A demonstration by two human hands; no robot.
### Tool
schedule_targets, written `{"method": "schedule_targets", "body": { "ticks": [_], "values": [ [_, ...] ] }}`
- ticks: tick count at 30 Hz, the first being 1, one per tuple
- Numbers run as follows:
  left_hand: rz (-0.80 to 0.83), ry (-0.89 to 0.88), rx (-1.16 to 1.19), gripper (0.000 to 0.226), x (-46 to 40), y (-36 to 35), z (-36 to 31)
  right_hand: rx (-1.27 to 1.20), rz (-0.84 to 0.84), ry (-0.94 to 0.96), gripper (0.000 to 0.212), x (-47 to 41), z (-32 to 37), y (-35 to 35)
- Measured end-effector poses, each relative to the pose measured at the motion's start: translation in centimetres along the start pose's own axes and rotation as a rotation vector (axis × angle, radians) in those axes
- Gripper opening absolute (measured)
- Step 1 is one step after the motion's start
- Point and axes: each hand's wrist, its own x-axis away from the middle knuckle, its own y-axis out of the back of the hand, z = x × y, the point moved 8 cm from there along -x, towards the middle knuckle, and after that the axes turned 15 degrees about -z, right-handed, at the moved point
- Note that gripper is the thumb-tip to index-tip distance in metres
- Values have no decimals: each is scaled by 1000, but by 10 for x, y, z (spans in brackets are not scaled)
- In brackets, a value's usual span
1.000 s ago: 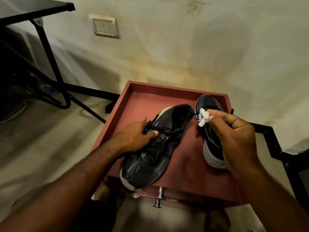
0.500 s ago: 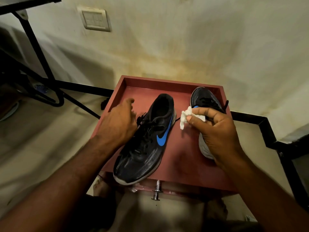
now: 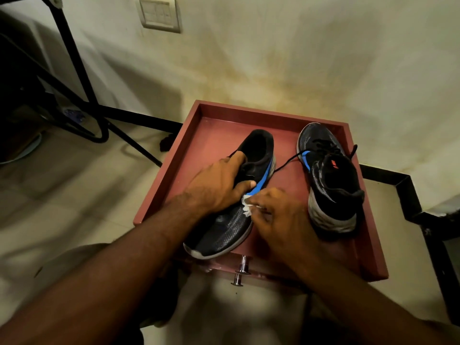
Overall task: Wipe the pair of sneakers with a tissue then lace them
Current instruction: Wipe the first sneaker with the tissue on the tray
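Fingers of my right hand [image 3: 278, 215] pinch the tissue [image 3: 246, 207], now pressed on the left sneaker's [image 3: 224, 230] side on the tray [image 3: 214, 125]; half a second ago it hovered clear. My left hand [image 3: 219, 185] now clamps that sneaker. Wiping begins; the right sneaker [image 3: 328, 180] waits.

The left hand [image 3: 219, 188] is covering the lacing area of the near sneaker [image 3: 224, 232], so its laces are not showing. The right hand [image 3: 281, 217] is hiding most of the tissue [image 3: 246, 207]; its fingers are curling out of sight. Both forearms are running off the bottom edge. The wall switch [image 3: 159, 14] is getting cropped at the top.
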Motion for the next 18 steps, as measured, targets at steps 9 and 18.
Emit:
{"method": "schedule_targets", "body": {
  "ticks": [9,18],
  "values": [
    [-218,77,207,29,12,-6,7,65,239,111,20,20,29,-22],
    [-260,112,226,36,5,-5,24,-138,313,60,29,39,50,-31]
  ]
}}
